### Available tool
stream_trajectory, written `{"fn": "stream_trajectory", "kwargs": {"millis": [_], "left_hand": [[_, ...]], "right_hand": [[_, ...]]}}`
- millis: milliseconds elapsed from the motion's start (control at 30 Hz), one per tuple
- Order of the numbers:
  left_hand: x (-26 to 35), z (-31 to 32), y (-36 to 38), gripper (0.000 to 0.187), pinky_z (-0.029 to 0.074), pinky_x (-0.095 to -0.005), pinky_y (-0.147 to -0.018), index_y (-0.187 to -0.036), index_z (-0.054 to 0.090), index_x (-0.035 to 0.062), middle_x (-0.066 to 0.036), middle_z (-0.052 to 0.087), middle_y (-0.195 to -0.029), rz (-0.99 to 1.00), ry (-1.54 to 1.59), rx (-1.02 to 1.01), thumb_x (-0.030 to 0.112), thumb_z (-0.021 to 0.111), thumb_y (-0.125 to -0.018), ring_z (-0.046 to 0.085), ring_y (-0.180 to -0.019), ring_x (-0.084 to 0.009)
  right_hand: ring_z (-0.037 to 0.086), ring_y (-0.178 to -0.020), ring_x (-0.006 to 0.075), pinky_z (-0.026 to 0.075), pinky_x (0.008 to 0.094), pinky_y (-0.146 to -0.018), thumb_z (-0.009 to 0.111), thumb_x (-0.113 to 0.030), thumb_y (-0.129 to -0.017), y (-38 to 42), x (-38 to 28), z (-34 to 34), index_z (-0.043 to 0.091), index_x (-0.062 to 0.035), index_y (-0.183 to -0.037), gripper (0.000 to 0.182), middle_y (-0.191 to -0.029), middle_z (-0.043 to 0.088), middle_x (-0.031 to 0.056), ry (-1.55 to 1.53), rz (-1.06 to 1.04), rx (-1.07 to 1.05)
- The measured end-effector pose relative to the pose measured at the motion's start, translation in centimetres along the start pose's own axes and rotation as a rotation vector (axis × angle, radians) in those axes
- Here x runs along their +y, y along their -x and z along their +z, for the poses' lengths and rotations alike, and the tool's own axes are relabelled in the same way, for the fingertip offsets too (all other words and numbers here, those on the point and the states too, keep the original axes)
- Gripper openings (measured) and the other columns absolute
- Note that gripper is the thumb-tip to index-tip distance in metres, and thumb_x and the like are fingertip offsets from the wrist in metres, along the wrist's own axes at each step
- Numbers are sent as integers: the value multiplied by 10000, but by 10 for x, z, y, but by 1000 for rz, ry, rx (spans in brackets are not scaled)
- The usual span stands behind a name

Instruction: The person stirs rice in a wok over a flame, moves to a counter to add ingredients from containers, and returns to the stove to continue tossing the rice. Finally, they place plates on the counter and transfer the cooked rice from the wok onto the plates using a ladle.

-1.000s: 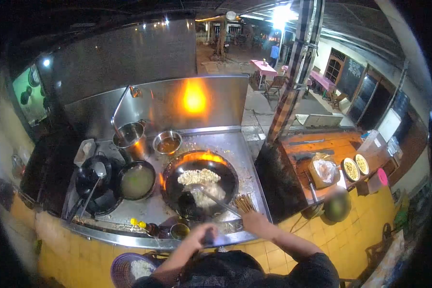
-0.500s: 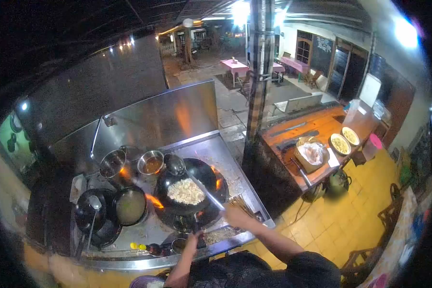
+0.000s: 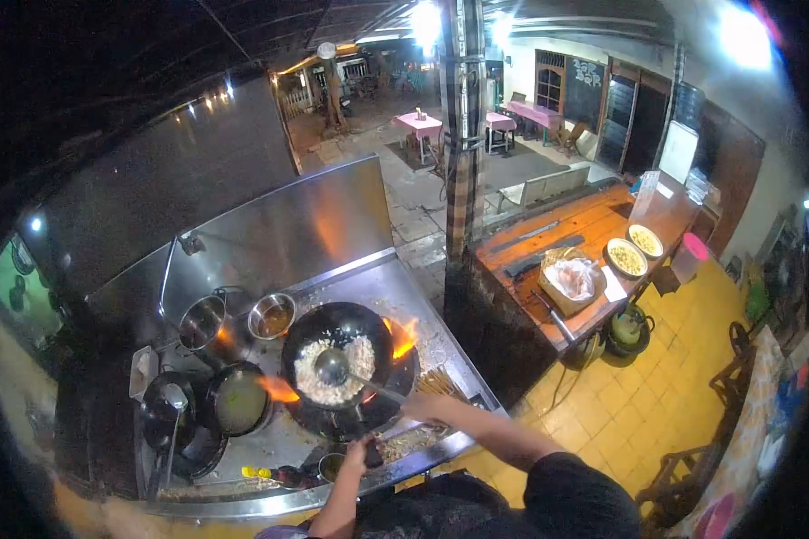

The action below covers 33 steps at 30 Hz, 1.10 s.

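Note:
In the head view, my left hand (image 3: pixel 358 455) is closed round the dark handle of a black wok (image 3: pixel 346 322). My right hand (image 3: pixel 425 409) grips the long handle of a ladle (image 3: pixel 332 366), whose round bowl rests in the middle of the wok. Pale, small pieces of food (image 3: pixel 361 357) lie around the ladle bowl. Flames (image 3: pixel 403 337) rise at the wok's right side, and another flame licks out at its left. The wok sits over the burner, its far side raised.
A pot of cloudy liquid (image 3: pixel 243 402) and a black pan with a ladle (image 3: pixel 173 404) stand left. Behind are two metal pots, one holding brown liquid (image 3: pixel 271 316). A yellow-capped bottle (image 3: pixel 283 476) lies in front. Two bowls of food (image 3: pixel 626 258) stand on the wooden table (image 3: pixel 535 242).
The ladle bowl has come down from the wok's far left rim into the food. The wok has shifted and tilted, the food has spread, and the right flame is bigger.

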<state>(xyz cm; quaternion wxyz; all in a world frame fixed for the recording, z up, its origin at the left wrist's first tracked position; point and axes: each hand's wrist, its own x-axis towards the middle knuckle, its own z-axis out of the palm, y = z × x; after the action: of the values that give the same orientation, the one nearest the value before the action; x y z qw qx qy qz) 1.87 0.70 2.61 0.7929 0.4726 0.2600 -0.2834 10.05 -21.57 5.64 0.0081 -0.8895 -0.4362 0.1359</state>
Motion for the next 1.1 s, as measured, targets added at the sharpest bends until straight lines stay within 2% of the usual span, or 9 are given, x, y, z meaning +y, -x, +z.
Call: {"fn": "stream_trajectory", "kwargs": {"millis": [133,367,467,600,700,767,800,967,1100], "left_hand": [[50,83,95,156,423,-316,-463,-712,477,59,-78,485,-580,9,347,-28,146,571,-801,494,-503,-191],[41,31,74,182,433,-290,-551,-741,477,50,-50,473,-626,-152,366,-324,187,521,-852,491,-596,-165],[13,52,85,194,437,-292,-532,-736,486,55,-55,482,-625,-40,143,67,207,514,-854,499,-577,-171],[24,87,145,149,458,-310,-526,-752,498,49,-64,502,-618,-277,304,-205,167,556,-823,514,-547,-180],[52,68,113,192,451,-284,-497,-709,492,55,-26,466,-565,-98,114,-31,185,553,-836,493,-507,-161],[38,46,89,192,407,-262,-480,-723,479,80,-18,484,-581,-16,194,-113,211,549,-846,464,-493,-131],[31,55,92,182,405,-266,-490,-757,475,62,-22,474,-597,-44,277,-57,204,538,-852,456,-510,-132],[-8,56,136,141,430,-282,-496,-800,482,52,-39,493,-624,-214,222,-124,167,554,-838,478,-509,-147],[-11,16,48,116,444,-264,-501,-826,552,39,-21,541,-641,232,-318,101,152,530,-845,540,-554,-124]], "right_hand": [[639,-725,313,516,413,-606,460,-147,-825,87,-53,-126,560,-22,-1030,260,-789,632,154,-185,472,146],[637,-695,298,519,399,-589,454,-116,-825,124,-69,-163,450,-98,-1196,372,-749,628,127,-185,349,61],[645,-712,286,528,390,-568,443,-135,-833,110,-77,-144,497,-58,-1137,318,-775,634,129,-145,461,41],[645,-659,278,522,363,-512,426,-146,-858,105,-79,-135,486,-43,-1144,309,-717,628,132,-96,509,179],[633,-590,286,510,381,-473,412,-103,-836,109,-74,-110,395,-38,-1264,434,-649,607,148,-249,421,145],[626,-565,263,503,381,-451,403,-98,-830,104,-67,-60,364,-72,-1303,475,-637,599,126,739,371,457],[625,-579,234,493,406,-439,412,-98,-831,94,-71,-105,326,-110,-1328,505,-638,592,126,-111,666,21],[610,-727,351,486,452,-637,558,-111,-756,122,-66,-157,462,-164,-1213,470,-799,600,207,-281,689,244],[582,-664,379,460,456,-604,511,-129,-806,118,-64,-149,413,-148,-1266,471,-715,574,229,-386,509,316]]}}
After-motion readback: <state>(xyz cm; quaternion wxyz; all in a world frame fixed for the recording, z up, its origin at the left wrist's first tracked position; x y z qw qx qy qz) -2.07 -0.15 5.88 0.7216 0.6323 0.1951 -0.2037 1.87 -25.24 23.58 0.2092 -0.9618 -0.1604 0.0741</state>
